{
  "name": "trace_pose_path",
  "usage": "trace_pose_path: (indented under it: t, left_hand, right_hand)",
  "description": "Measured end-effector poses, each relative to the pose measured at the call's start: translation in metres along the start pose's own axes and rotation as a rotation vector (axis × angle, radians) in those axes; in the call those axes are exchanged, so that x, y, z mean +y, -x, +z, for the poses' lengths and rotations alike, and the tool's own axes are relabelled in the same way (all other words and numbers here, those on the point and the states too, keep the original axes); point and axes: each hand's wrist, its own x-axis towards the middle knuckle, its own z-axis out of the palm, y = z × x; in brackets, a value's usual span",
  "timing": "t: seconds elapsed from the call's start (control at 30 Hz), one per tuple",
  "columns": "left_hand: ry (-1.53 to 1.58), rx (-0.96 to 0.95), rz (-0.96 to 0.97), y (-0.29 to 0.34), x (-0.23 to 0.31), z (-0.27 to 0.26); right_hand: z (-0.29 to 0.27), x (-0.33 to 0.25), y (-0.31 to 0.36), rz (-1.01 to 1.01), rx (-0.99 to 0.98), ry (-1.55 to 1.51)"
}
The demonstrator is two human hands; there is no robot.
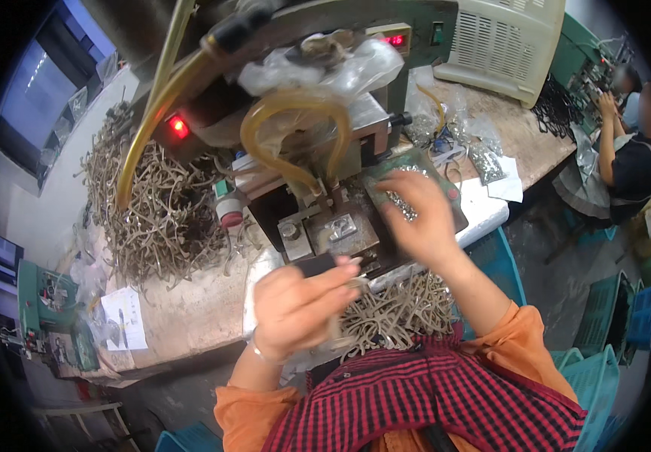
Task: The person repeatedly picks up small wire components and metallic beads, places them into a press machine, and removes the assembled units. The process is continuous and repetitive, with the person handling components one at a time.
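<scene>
My left hand point(289, 305) is closed in front of the machine, slightly blurred. It appears to grip a thin, brownish curved metal piece point(334, 331), like those in the piles. A black band or pad point(315, 264) shows at its fingers; which, I cannot tell. My right hand point(425, 218) reaches over a green tray point(453, 194) of small shiny metal parts point(410, 211), its thumb and fingers apart, the tips partly blurred. Between the hands sits the machine's metal fixture point(340, 226), below two yellowish hoses point(295, 98).
A large tangled pile of brownish metal pieces point(159, 203) covers the bench's left; a smaller heap point(397, 313) lies before me. A red push button point(231, 218) stands beside the fixture. Bags of small parts point(484, 162) lie right. Another person point(631, 158) sits far right, near teal crates point(600, 320).
</scene>
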Motion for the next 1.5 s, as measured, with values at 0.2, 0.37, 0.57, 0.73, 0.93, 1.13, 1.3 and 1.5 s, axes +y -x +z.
trace_pose_path:
  t: [0.2, 0.37, 0.57, 0.73, 0.93, 1.13, 1.3, 1.5]
  left_hand:
    - [-0.086, -0.047, 0.127, -0.004, -0.007, 0.039]
    - [-0.088, -0.076, 0.027, 0.000, 0.000, 0.030]
    - [-0.038, -0.057, 0.026, 0.003, -0.005, 0.032]
    - [-0.129, -0.102, -0.034, 0.008, 0.001, 0.039]
    - [-0.136, 0.154, -0.245, 0.049, 0.018, 0.029]
    - [-0.810, -0.048, -0.779, 0.071, -0.086, -0.057]
    - [-1.212, -0.599, -1.055, 0.150, -0.192, -0.053]
    - [-0.942, -0.230, -1.223, 0.172, -0.171, -0.056]
  right_hand:
    - [0.006, 0.086, 0.026, 0.083, -0.006, 0.418]
    - [0.009, 0.074, 0.008, 0.054, 0.177, 0.290]
    - [0.015, 0.087, 0.026, 0.077, 0.126, 0.243]
    - [0.017, 0.065, 0.010, 0.084, 0.265, 0.182]
    - [0.023, 0.053, 0.016, 0.314, 0.229, -0.095]
    - [0.012, 0.039, 0.011, 0.298, 0.201, -0.197]
    - [0.028, 0.050, 0.010, 0.454, 0.243, -0.356]
    - [-0.005, 0.065, 0.045, 0.279, 0.212, 0.009]
